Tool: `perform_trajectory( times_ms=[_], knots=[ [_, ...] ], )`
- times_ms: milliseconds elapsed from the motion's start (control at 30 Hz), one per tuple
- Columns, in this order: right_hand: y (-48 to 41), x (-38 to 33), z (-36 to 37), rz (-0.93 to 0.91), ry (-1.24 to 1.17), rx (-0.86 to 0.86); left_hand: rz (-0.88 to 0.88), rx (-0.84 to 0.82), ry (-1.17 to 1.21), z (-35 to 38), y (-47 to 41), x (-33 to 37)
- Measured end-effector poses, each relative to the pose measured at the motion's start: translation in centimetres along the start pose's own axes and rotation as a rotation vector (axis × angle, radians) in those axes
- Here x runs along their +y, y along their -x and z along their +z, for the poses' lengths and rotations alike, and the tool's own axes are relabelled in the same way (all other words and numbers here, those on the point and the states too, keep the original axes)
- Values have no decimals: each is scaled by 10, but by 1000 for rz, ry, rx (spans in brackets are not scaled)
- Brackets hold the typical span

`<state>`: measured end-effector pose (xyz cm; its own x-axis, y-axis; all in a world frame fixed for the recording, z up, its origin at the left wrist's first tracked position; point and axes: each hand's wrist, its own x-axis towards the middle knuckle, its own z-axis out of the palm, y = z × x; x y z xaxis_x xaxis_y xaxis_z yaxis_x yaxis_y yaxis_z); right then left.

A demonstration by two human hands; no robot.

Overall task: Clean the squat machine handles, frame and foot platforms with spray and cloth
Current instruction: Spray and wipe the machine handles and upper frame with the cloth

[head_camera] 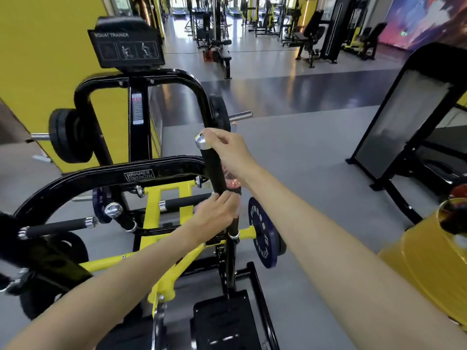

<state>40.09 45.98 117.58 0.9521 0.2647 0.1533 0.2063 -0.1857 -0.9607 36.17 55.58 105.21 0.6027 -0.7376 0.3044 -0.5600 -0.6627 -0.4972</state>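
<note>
An upright black handle (213, 168) with a chrome cap (201, 141) rises from the squat machine's black and yellow frame (101, 176). My right hand (230, 152) is at the top of this handle, fingers curled, holding a clear spray bottle (231, 181) with pinkish liquid just behind the grip. Lower on the same handle, my left hand (214, 214) wraps its fingers round the grip; I cannot make out a cloth. Two horizontal black handles (55, 227) (187, 201) stick out to the left. A black foot platform (225, 322) lies below.
A blue weight plate (262, 231) hangs on a yellow peg right of the handle. Black plates (68, 136) sit on the rear frame by the yellow wall. A slanted black pad machine (404, 117) and a yellow drum-like object (429, 261) stand to the right.
</note>
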Motion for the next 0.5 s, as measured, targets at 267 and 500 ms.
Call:
perform_trajectory(
  times_ms=[267, 500],
  knots=[
    [3, -10, -3, 49, -7, -33, -70, 216, -134, -55, -10, -49],
    [8, -19, -8, 232, -131, -89, -336, 351, 0, -91, -11, -65]
  ],
)
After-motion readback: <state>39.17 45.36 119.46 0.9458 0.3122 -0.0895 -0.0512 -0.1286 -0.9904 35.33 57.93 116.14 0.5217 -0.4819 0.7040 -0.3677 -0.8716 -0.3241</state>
